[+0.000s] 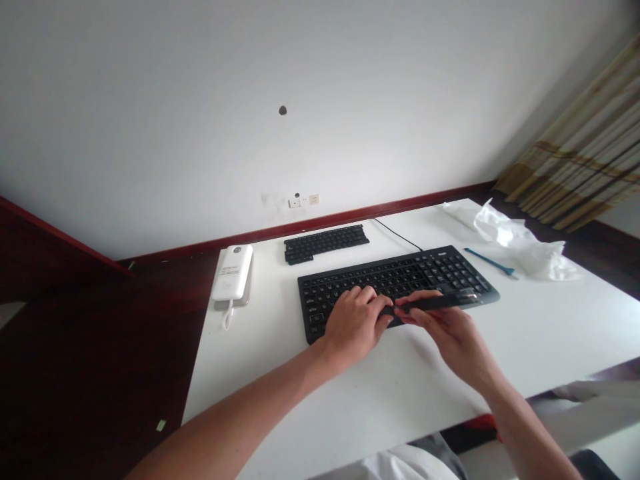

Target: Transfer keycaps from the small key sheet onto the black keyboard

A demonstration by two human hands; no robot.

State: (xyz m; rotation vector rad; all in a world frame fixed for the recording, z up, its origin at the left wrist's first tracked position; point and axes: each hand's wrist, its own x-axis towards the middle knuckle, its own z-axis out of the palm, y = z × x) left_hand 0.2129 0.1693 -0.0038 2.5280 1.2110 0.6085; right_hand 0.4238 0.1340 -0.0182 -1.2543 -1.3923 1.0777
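Close two-handed work, we'd judge: our right hand (453, 333) grips a slim dark object (434, 303) above the near side of the keyboard (395, 280). Our left hand's (353, 323) hold, we can't tell; next calls for steadiness.

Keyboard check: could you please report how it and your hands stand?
Left hand at keyboard's front. Right hand gripping black stick over it. Hands hide some of keyboard's front edge.
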